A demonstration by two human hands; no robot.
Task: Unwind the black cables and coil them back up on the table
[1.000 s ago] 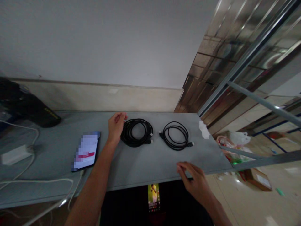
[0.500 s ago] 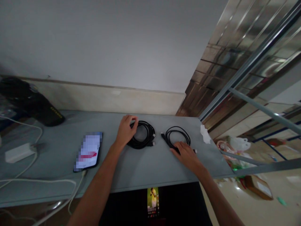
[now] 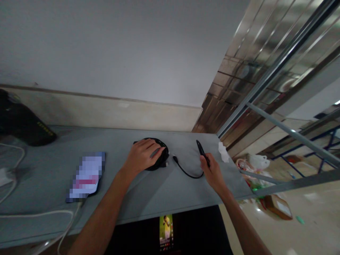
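Note:
My left hand point(image 3: 142, 156) lies over a thick black coiled cable point(image 3: 160, 158) on the grey tabletop point(image 3: 148, 191), fingers curled down on the coil. My right hand point(image 3: 212, 172) is closed on a thinner black cable point(image 3: 202, 152), lifting its bunched coil off the table. One end of that cable trails down in a loop to a plug point(image 3: 175, 158) lying close to the thick coil.
A phone with a lit screen point(image 3: 86, 176) lies left of my left arm. White cords point(image 3: 39, 214) run along the left front edge. A black bag point(image 3: 21, 124) sits at the far left. A white scrap point(image 3: 222, 151) lies at the table's right end. Another lit phone point(image 3: 166, 228) shows below the front edge.
My right hand came up from the table's front edge, took hold of the thin cable and raised it. My left hand slid from beside the thick coil onto it.

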